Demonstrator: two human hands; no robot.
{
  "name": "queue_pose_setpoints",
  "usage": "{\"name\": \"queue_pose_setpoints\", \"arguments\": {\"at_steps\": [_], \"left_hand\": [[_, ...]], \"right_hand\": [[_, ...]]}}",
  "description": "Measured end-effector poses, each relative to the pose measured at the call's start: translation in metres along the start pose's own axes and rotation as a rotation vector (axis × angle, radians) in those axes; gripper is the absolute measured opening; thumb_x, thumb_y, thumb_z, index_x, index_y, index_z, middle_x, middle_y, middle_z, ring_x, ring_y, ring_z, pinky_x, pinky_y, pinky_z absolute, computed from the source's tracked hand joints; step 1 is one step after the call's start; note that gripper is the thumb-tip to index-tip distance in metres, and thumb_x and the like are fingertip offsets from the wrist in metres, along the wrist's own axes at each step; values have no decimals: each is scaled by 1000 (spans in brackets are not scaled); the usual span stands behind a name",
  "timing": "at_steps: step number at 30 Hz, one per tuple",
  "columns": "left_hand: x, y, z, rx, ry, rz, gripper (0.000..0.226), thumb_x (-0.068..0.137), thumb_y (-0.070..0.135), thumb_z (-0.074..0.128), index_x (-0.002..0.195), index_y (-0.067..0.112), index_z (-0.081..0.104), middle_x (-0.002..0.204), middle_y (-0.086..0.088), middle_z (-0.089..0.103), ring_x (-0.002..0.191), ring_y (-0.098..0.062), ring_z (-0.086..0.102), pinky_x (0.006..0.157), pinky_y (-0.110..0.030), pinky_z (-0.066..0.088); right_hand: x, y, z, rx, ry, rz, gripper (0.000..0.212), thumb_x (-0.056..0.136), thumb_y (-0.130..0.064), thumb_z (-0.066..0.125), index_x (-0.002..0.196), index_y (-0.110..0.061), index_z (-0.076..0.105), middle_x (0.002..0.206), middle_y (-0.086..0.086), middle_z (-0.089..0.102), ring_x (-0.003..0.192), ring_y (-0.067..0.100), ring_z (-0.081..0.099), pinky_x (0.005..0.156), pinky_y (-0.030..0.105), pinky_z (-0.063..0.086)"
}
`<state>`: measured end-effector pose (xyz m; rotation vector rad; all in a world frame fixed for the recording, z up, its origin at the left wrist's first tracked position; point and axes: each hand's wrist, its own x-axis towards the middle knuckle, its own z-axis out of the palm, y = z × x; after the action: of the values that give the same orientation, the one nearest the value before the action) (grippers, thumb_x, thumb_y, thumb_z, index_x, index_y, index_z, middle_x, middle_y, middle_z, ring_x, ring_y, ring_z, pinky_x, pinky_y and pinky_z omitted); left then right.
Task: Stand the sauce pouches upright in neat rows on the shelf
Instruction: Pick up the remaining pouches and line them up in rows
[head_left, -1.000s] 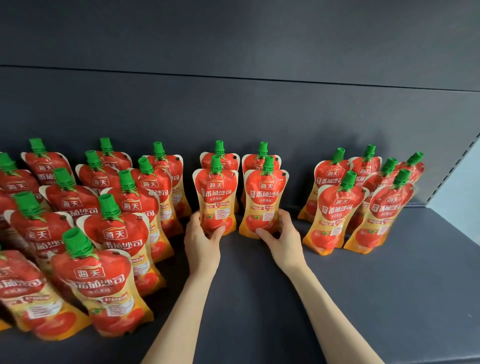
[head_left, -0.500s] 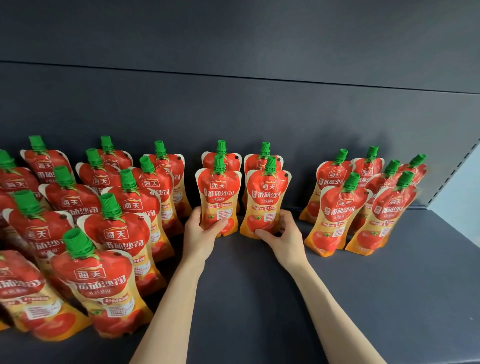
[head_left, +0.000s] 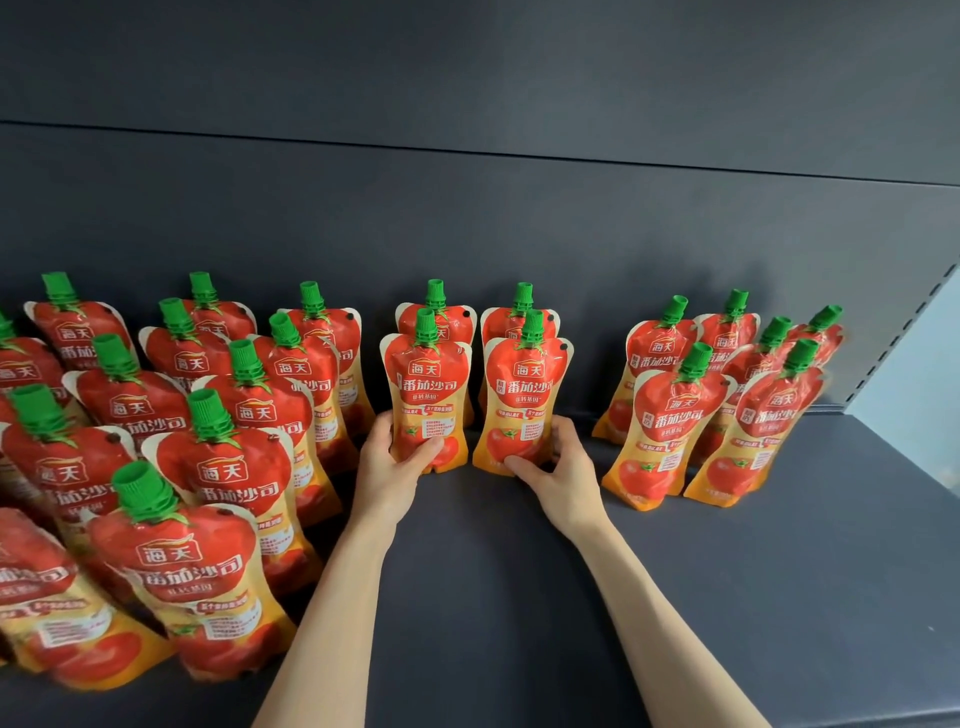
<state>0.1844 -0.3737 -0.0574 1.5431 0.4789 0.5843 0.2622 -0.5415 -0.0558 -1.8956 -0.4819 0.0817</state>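
Red and orange tomato sauce pouches with green caps stand on a dark grey shelf (head_left: 519, 597). In the middle, my left hand (head_left: 387, 467) grips the base of the front left pouch (head_left: 426, 387). My right hand (head_left: 558, 470) grips the base of the front right pouch (head_left: 527, 389). Both pouches stand upright side by side, each with another pouch (head_left: 441, 314) right behind it against the back wall.
Several rows of pouches (head_left: 228, 452) fill the left of the shelf, running toward the front edge. A smaller group of pouches (head_left: 727, 395) leans at the right, near the perforated shelf upright (head_left: 904, 332). The dark back wall (head_left: 467, 218) rises behind them.
Both hands have stayed on the bases of the two front middle pouches, nudging them slightly back toward the wall. The rest of the pouches have not moved.
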Motion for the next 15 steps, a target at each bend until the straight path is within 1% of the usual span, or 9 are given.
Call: {"name": "queue_pose_setpoints", "arguments": {"at_steps": [2,3,5,7,9,10,12,14,15], "left_hand": [[-1,0,1,19,21,4,51,80,18,72,124,19,46,117,2,60,106,-12,57,79,-18,45],[-3,0,2,39,33,4,56,79,19,73,127,18,44,120,1,58,108,-11,56,79,-17,44],[-8,-1,3,85,48,4,67,78,23,74,135,17,38,127,0,55,112,-11,54,83,-20,44],[-18,1,4,121,63,9,76,79,27,73,141,18,30,135,-1,48,120,-14,50,91,-25,43],[-32,7,6,181,87,26,79,82,28,69,145,18,23,145,-3,38,130,-18,41,96,-25,37],[-42,11,8,236,112,45,77,84,28,67,146,17,23,147,-3,35,133,-18,37,96,-24,33],[-62,18,15,335,183,134,64,86,27,64,141,15,33,143,-4,39,132,-18,37,96,-23,32],[-78,24,26,341,218,251,42,86,22,64,125,15,51,130,-2,51,123,-18,46,94,-23,35],[-83,24,34,328,201,297,31,86,20,64,115,16,57,120,2,56,117,-16,50,93,-22,38]], "right_hand": [[-1,0,0,-18,3,1,53,80,-17,72,125,-15,44,122,-1,59,111,13,54,81,11,39],[-2,1,0,-34,8,-1,54,80,-18,72,126,-15,44,123,0,58,114,15,54,84,13,40],[-5,1,0,-78,31,4,62,79,-20,73,131,-16,41,129,2,55,120,18,49,96,26,43],[-11,0,-1,-125,52,13,70,78,-24,74,137,-16,36,136,3,49,127,20,43,105,37,41],[-22,-4,-4,-167,62,27,72,81,-25,71,141,-15,32,141,2,44,132,19,38,108,36,38],[-29,-7,-7,-170,66,26,68,83,-24,69,141,-15,33,139,0,44,132,17,38,107,32,37],[-47,-12,-15,-143,87,-21,52,86,-19,66,133,-16,44,127,-7,50,123,11,46,99,21,38],[-65,-15,-28,-133,141,-67,35,87,-17,64,122,-17,55,118,-9,56,111,7,53,92,18,40],[-72,-15,-37,-116,181,-73,30,88,-16,63,117,-17,59,114,-9,60,106,6,56,91,18,42]]}}
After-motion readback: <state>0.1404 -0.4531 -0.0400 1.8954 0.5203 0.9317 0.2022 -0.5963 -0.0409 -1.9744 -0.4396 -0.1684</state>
